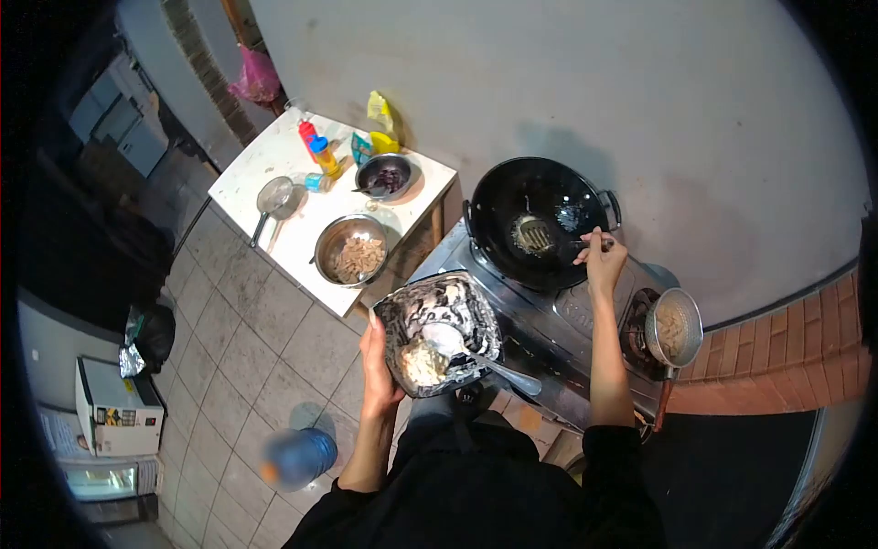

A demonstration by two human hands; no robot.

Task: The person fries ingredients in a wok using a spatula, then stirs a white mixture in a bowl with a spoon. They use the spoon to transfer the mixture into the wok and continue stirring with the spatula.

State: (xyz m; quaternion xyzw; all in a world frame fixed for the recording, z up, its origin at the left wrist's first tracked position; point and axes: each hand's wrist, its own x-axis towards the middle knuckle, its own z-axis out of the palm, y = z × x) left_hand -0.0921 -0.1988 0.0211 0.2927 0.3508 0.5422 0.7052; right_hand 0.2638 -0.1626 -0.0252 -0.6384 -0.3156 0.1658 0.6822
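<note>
My left hand [376,377] grips the side of a dark square bowl [395,320], tilted towards me. White paste smears its inside, and a pale lump of mixture [423,364] sits near the lower left. A metal spoon [505,371] rests in the bowl, its handle over the right rim. My right hand [604,263] is closed round the handle of a slotted spatula [536,237]. The spatula's head lies inside a black wok [508,188] on the stove [530,320]. A pale piece of food [523,229] shows at the spatula head; shiny liquid lies in the wok.
Right of the wok, a strainer [675,329] holds pale food. A white table [274,165] at left carries a metal bowl of light chunks [357,258], a dark bowl [384,174], a small sieve [276,195] and bottles. A blue water jug [306,457] stands on the tiled floor.
</note>
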